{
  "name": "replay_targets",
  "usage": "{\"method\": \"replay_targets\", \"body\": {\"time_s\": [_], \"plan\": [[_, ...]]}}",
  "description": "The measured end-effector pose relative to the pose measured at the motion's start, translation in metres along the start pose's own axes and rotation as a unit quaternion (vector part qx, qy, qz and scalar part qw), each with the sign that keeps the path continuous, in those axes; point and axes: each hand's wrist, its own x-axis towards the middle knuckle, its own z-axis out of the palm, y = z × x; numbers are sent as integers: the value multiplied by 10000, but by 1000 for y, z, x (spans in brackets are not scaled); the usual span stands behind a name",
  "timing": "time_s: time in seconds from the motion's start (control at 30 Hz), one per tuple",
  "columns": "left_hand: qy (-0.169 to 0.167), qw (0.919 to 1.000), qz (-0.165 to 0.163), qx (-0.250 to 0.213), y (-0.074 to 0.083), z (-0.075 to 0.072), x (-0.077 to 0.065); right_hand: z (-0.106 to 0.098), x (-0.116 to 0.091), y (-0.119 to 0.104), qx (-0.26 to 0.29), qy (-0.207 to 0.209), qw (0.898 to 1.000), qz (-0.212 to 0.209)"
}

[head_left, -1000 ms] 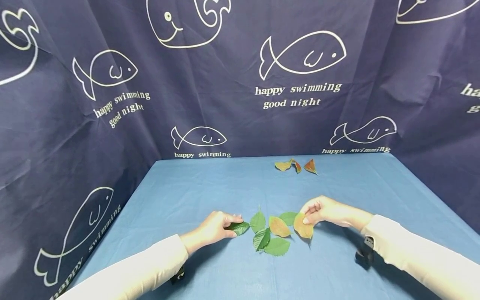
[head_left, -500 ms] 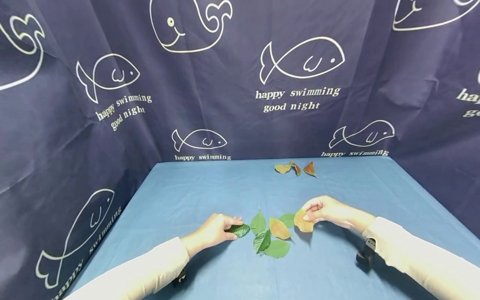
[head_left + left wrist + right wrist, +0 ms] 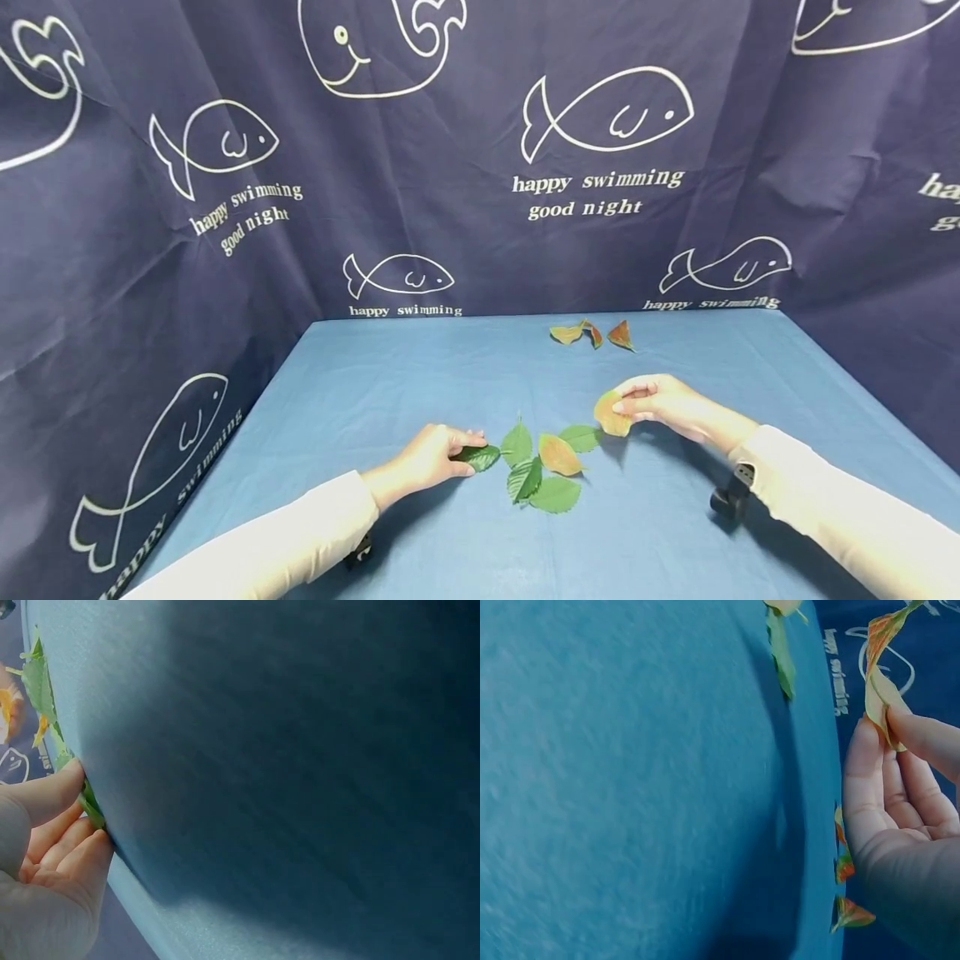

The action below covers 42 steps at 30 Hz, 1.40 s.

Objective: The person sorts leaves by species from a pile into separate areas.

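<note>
My right hand (image 3: 663, 404) pinches a yellow-orange leaf (image 3: 612, 414) between thumb and fingers; in the right wrist view this leaf (image 3: 885, 682) is held up off the cloth. On the left, my left hand (image 3: 427, 457) holds a dark green leaf (image 3: 480, 457) between thumb and fingers, low at the table surface. Between the hands lie an upright green leaf (image 3: 516, 443), a ribbed green leaf (image 3: 524, 480), a light green leaf (image 3: 556, 494), a yellow-orange leaf (image 3: 560, 455) and another green leaf (image 3: 581, 437). The left fingers hide part of the dark green leaf.
At the back of the blue cloth-covered table (image 3: 420, 375) lie a curled yellow leaf (image 3: 567, 332), a reddish leaf (image 3: 595, 334) and an orange-red leaf (image 3: 621, 334). A dark blue curtain (image 3: 480, 183) with fish drawings hangs behind and on both sides.
My right hand has lifted the yellow-orange leaf and moved it up and slightly away, off the spot beside the right green leaf. My left hand stays on the dark green leaf.
</note>
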Motion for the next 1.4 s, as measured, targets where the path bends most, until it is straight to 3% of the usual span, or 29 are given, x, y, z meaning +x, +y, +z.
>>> {"method": "replay_targets", "body": {"time_s": [0.27,0.47,1.17,1.4], "plan": [[-56,9999,-79,99,5,-7,-2,-6,-1,14,88,443,9989,96],[-123,9999,-69,88,7,-4,0,-10,-9,22,55,663,9976,193],[-20,9996,-220,-195,0,-1,-1,-39,4,18,-169,1282,9916,15],[-2,9998,-131,-181,-2,0,0,-45,8,13,-169,1492,9886,63]]}}
